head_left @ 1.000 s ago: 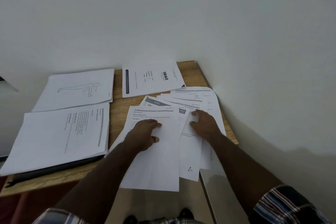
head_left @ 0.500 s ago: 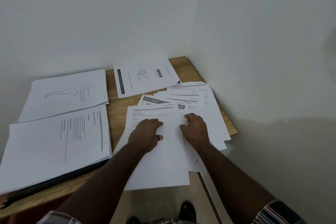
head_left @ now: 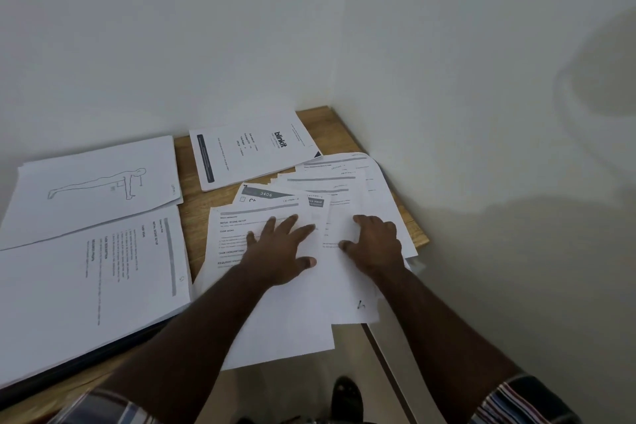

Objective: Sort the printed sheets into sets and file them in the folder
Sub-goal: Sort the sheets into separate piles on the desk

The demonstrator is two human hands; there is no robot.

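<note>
Left hand [head_left: 278,248] flat, fingers spread wide, pressing the top white printed sheet [head_left: 275,303] of a fanned loose pile [head_left: 347,189]; right hand [head_left: 375,244] at 3 o'clock of it, fingers loosely bent, resting on the next sheet. At 12 o'clock, a white "blinkit" sheet [head_left: 251,151]. At 10 o'clock, a sheet with a plank-pose line drawing [head_left: 96,186]. At 9 o'clock, a text sheet stack [head_left: 93,279] lying on a dark folder [head_left: 103,351], overhanging it. Light wooden table [head_left: 192,182] in a white-walled corner [head_left: 309,27]; the pile overhangs the near edge.
</note>
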